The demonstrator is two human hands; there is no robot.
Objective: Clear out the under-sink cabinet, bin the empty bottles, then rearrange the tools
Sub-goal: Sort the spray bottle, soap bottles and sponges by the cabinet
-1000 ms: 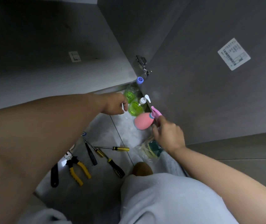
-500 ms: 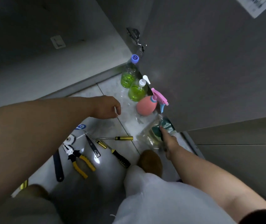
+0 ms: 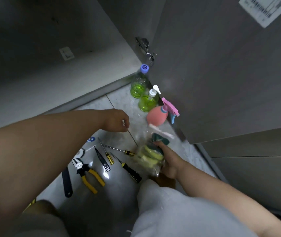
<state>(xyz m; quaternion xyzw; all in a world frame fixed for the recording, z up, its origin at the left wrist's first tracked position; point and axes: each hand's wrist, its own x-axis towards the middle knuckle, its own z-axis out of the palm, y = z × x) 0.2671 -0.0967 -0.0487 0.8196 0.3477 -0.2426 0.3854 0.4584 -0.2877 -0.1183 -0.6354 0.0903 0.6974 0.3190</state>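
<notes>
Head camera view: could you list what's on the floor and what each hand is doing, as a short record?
bottles: green bottle, pump bottle, pink sprayer, standing in a row beside the cabinet door
tools: pliers and screwdrivers lying on the floor
right hand: gripping a clear bag of sponges
left hand: loosely curled above the floor, contents unclear

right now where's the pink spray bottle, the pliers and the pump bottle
pink spray bottle (image 3: 157, 115), head view, on its round body
pliers (image 3: 91, 175), head view, on a yellow handle
pump bottle (image 3: 148, 102), head view, on its green body
</notes>
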